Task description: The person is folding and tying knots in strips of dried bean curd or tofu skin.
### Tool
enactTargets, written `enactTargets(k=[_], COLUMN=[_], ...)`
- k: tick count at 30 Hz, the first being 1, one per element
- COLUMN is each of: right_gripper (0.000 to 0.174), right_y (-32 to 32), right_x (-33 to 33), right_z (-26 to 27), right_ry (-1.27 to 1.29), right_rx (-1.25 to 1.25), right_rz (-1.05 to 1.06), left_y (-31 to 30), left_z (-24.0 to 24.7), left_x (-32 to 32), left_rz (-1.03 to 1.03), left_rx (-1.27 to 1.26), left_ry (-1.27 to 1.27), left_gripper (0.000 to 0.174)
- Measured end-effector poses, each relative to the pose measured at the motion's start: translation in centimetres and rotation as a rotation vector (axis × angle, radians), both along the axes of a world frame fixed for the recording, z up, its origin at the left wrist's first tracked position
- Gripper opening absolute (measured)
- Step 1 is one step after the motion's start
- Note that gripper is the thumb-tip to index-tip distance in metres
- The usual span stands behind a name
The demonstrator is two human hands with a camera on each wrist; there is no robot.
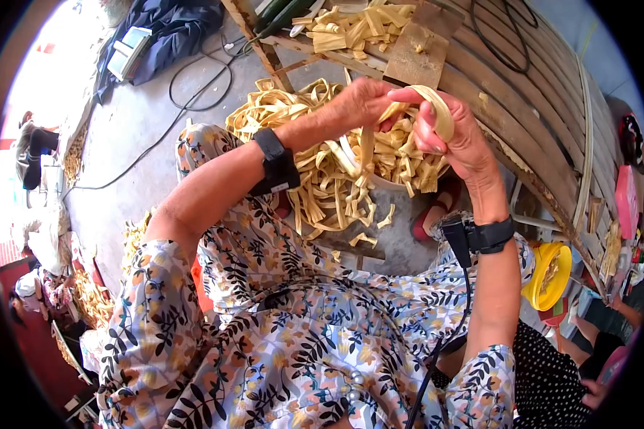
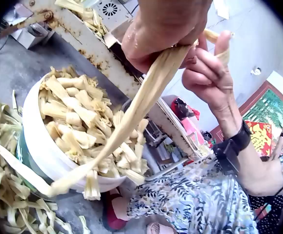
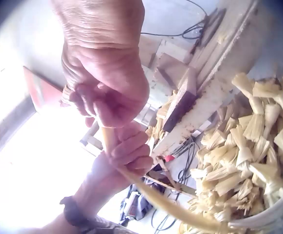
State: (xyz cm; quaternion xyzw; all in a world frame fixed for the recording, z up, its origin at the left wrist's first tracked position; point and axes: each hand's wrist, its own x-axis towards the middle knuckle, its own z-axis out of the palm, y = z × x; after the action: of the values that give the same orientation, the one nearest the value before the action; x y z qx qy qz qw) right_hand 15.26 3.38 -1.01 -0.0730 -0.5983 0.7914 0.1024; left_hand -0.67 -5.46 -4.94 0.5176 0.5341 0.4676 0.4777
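Observation:
Both hands work on one pale yellow, fibrous flat strip (image 2: pixel 136 112). My left hand (image 1: pixel 368 104) grips it, and a long tail hangs from that grip past the bucket in the left wrist view. The right hand (image 1: pixel 465 136) holds the other part, a band of the strip looped over its fingers. In the right wrist view, the right hand (image 3: pixel 109 73) is above and the left hand (image 3: pixel 127 151) just below it, the strip running between them. Beneath them stands a white bucket (image 2: pixel 32 129) heaped with knotted pieces (image 2: pixel 78 109) of similar strip.
Loose strips (image 1: pixel 279 107) lie heaped beside the bucket. A slatted wooden bench (image 1: pixel 522 100) with a small board (image 1: pixel 418 57) and more strips borders the far right. A yellow basin (image 1: pixel 551 275) stands at right; a black cable (image 1: pixel 186 107) crosses the floor at left.

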Motion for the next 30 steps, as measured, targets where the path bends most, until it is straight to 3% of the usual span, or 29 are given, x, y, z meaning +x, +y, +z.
enactTargets(k=[2,3,5,6,9,10,13,17,19,22,23,25,28,30], right_gripper=[0.029,0.028,0.028,0.027,0.028,0.029,0.027,0.025,0.026,0.027,0.026,0.025,0.017,0.018], right_y=[1.0,0.9,0.3,0.4,-0.3,0.0,0.1,0.0,0.0,0.3,0.3,0.0,1.1,1.0], right_x=[-0.7,-0.6,-0.8,-0.7,-0.6,-0.6,-0.1,0.1,-0.2,-0.6,-0.7,-0.9,-1.4,-1.5], right_z=[-2.3,-2.3,-2.0,-1.7,-1.4,-1.7,-0.7,0.2,-0.4,-1.7,-1.7,-1.6,-2.8,-2.0], right_ry=[-0.076,-0.05,0.002,-0.107,-0.118,-0.083,-0.136,-0.139,-0.037,-0.005,-0.028,-0.074,-0.253,-0.322], right_rx=[0.24,0.232,0.212,0.331,0.437,0.65,0.506,0.505,0.637,0.862,1.0,1.279,0.786,0.363], right_rz=[-0.112,-0.148,-0.213,-0.252,-0.255,-0.272,-0.192,-0.134,-0.174,-0.462,-0.567,-0.78,-0.621,-0.507], left_y=[-0.1,-0.1,0.3,0.4,0.0,-0.1,0.4,-0.2,-0.2,0.2,0.4,0.8,0.6,0.5], left_z=[-0.8,-1.2,-2.1,-1.7,-0.4,-1.4,-2.6,-2.6,-2.5,-1.6,-1.3,0.1,0.7,1.0], left_x=[0.6,0.8,1.0,1.2,1.6,1.2,0.5,1.5,1.6,1.7,1.8,2.0,2.0,1.7], left_rz=[-0.1,-0.146,-0.163,-0.174,-0.202,-0.281,-0.658,-0.686,-0.53,-0.207,-0.052,0.204,0.278,0.231], left_rx=[-0.048,-0.074,-0.228,-0.307,-0.423,-0.454,-0.437,-0.284,-0.263,-0.228,-0.175,-0.031,0.058,0.021], left_ry=[-0.275,-0.463,-0.61,-0.681,-0.828,-0.928,-0.972,-1.053,-1.061,-1.018,-0.926,-0.402,-0.258,-0.315], left_gripper=[0.03,0.028,0.027,0.026,0.031,0.031,0.041,0.052,0.041,0.023,0.023,0.025,0.028,0.029])
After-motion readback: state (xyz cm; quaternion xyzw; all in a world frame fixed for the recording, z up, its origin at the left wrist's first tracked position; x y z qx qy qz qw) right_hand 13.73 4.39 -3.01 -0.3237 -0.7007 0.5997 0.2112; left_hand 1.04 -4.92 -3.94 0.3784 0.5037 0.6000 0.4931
